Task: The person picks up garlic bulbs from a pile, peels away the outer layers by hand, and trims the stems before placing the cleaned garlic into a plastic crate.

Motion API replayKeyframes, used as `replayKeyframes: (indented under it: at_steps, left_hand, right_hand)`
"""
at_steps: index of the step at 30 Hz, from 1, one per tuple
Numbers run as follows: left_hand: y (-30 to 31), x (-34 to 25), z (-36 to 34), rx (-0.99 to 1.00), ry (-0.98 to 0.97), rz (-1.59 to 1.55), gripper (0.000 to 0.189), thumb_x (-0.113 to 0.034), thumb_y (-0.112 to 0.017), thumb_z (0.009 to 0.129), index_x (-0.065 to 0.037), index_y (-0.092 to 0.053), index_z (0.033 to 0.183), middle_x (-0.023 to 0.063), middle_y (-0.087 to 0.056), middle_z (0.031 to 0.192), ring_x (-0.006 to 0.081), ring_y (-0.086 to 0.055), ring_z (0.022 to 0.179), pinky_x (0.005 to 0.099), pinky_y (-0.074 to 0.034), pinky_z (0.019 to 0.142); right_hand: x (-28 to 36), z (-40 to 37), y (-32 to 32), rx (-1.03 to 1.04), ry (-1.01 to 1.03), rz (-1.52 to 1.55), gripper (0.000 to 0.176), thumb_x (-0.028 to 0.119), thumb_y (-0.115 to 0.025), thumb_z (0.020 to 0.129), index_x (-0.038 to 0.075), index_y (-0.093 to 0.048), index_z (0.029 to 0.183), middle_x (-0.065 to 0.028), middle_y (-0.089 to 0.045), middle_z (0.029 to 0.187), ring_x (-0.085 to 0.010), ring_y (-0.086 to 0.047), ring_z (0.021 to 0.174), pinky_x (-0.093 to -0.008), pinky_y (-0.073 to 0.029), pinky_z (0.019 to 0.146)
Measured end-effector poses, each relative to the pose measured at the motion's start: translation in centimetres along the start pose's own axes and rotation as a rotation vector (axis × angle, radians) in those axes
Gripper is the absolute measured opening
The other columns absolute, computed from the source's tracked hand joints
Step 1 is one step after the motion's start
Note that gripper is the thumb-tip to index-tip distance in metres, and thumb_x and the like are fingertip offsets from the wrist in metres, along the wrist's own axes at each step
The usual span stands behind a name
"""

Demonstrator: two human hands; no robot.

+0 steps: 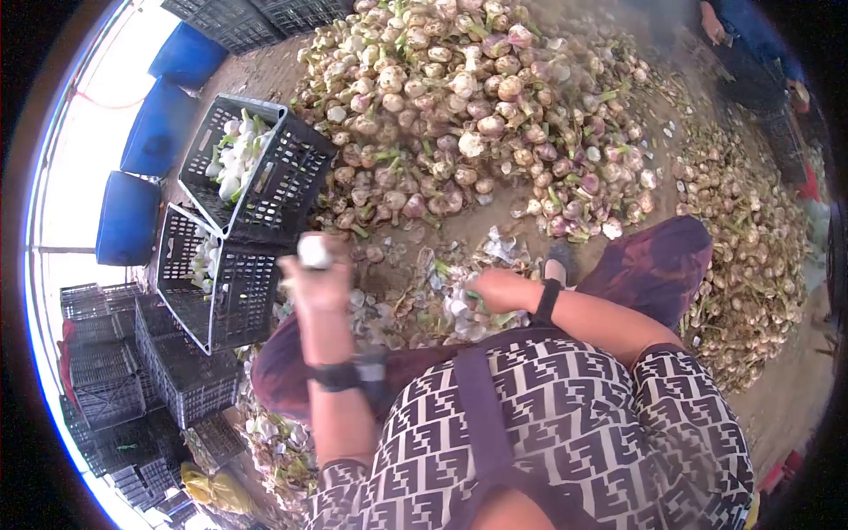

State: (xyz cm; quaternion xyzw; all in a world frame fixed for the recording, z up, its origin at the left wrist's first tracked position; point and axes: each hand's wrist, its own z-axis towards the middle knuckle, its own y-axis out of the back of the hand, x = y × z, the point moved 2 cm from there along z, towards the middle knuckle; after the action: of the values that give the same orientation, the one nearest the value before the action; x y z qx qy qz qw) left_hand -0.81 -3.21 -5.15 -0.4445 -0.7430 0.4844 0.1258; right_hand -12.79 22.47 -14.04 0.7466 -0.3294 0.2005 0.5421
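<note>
My left hand (320,281) is raised beside the front black crate, blurred by motion, with its fingers closed around a white peeled garlic bulb (314,251). Low over a heap of garlic skins (458,305) between my legs is my right hand (500,291). Its fingers are curled, and whatever they hold is hidden; a bit of green shows by the fingertips. Peeled white garlic bulbs (237,159) with green stem ends lie in the upper black crate (296,163). More white garlic bulbs (205,263) are in the lower black crate (243,296).
A large pile of unpeeled garlic (468,97) spreads ahead, and another garlic pile (742,256) runs along the right. Blue barrels (128,216) and stacked black crates (190,362) line the left. Another person's hand (712,25) shows at the top right. A yellow bag (215,488) lies lower left.
</note>
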Motion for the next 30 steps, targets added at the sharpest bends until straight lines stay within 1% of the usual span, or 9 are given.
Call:
replayKeyframes:
  at_steps: [3, 4, 7, 9, 15, 18, 24, 28, 30]
  left_hand:
    - [-2.9, -13.6, 2.0, 0.128, -0.382, -0.18, 0.072, -0.064, -0.04, 0.082, 0.004, -0.048, 0.106, 0.018, -0.056, 0.088, 0.0297, -0.058, 0.077, 0.0401, -0.053, 0.069]
    - [-4.4, -16.7, 2.1, -0.037, -0.599, -0.311, 0.075, -0.061, -0.046, 0.081, 0.007, -0.045, 0.113, 0.0207, -0.057, 0.098, 0.035, -0.058, 0.088, 0.043, -0.052, 0.079]
    - [-5.7, -17.9, 0.9, -0.096, -0.65, -0.048, 0.062, -0.043, -0.05, 0.087, 0.008, -0.039, 0.119, 0.0222, -0.044, 0.123, 0.0372, -0.046, 0.111, 0.0474, -0.044, 0.093]
    - [-6.2, -10.8, -1.1, -0.153, -0.659, 0.116, 0.048, -0.033, -0.049, 0.089, 0.005, -0.041, 0.119, 0.0197, -0.046, 0.119, 0.0324, -0.05, 0.105, 0.0454, -0.045, 0.092]
    - [1.2, 5.0, -1.6, -0.264, -0.148, 0.683, 0.028, -0.016, -0.054, 0.088, -0.004, -0.047, 0.112, 0.0081, -0.054, 0.102, 0.0183, -0.054, 0.088, 0.0277, -0.046, 0.075]
    - [2.7, 8.7, -0.4, -0.193, -0.003, 1.002, 0.032, -0.013, -0.05, 0.089, -0.003, -0.042, 0.118, 0.0082, -0.052, 0.105, 0.0172, -0.055, 0.09, 0.0282, -0.046, 0.076]
    - [3.5, 11.7, 0.6, -0.123, 0.258, 1.002, 0.03, -0.009, -0.046, 0.091, -0.004, -0.041, 0.12, 0.0056, -0.05, 0.106, 0.0146, -0.054, 0.088, 0.0247, -0.044, 0.073]
    - [3.7, 11.5, 0.6, -0.075, 0.214, 1.026, 0.032, -0.011, -0.047, 0.091, -0.004, -0.041, 0.121, 0.0043, -0.051, 0.107, 0.0132, -0.052, 0.092, 0.0235, -0.043, 0.075]
    - [4.2, 11.6, 0.6, -0.068, 0.169, 1.077, 0.034, -0.011, -0.048, 0.091, -0.004, -0.04, 0.124, 0.0038, -0.051, 0.11, 0.0121, -0.051, 0.095, 0.0231, -0.042, 0.076]
  right_hand:
    - [-2.9, 1.1, -1.7, 0.101, -0.119, -0.021, 0.012, 0.005, -0.053, 0.065, -0.002, -0.061, 0.071, -0.0227, -0.06, 0.074, -0.0397, -0.058, 0.07, -0.0464, -0.046, 0.059]
    - [-3.9, 1.3, -2.4, 0.1, -0.156, 0.006, 0.012, 0.004, -0.053, 0.065, -0.003, -0.061, 0.07, -0.0229, -0.06, 0.073, -0.0396, -0.058, 0.07, -0.0465, -0.046, 0.059]
    - [-7.3, 2.7, -4.1, 0.153, -0.309, 0.054, 0.014, 0.003, -0.052, 0.065, -0.004, -0.061, 0.074, -0.0235, -0.06, 0.076, -0.0383, -0.06, 0.073, -0.0465, -0.047, 0.061]
    - [-8.6, 3.6, -3.0, 0.054, -0.356, 0.073, 0.015, 0.003, -0.053, 0.065, -0.003, -0.061, 0.076, -0.0233, -0.06, 0.078, -0.0382, -0.059, 0.075, -0.046, -0.047, 0.064]
    - [-11.0, 10.6, 3.1, -0.288, -0.398, 0.032, 0.025, 0.001, -0.051, 0.071, -0.001, -0.055, 0.095, -0.0211, -0.058, 0.093, -0.0373, -0.057, 0.085, -0.0439, -0.047, 0.073]
    - [-14.0, 16.1, 1.6, -0.596, -0.206, -0.067, 0.034, 0.003, -0.05, 0.073, -0.002, -0.047, 0.106, -0.0198, -0.056, 0.103, -0.0359, -0.052, 0.096, -0.0411, -0.044, 0.083]
    - [-13.0, 17.1, 0.6, -0.317, -0.549, 0.013, 0.036, 0.003, -0.047, 0.076, 0.001, -0.049, 0.112, -0.0216, -0.054, 0.106, -0.0368, -0.052, 0.098, -0.0428, -0.045, 0.082]
    - [-14.8, 15.0, -1.1, -0.25, -0.718, 0.292, 0.02, 0.008, -0.057, 0.072, 0.004, -0.063, 0.091, -0.0213, -0.061, 0.093, -0.0371, -0.057, 0.089, -0.0402, -0.046, 0.077]
    - [-14.2, 13.4, -1.5, -0.348, -0.54, 0.614, 0.02, 0.016, -0.067, 0.074, 0.002, -0.064, 0.088, -0.0129, -0.065, 0.086, -0.0258, -0.06, 0.081, -0.0345, -0.046, 0.073]
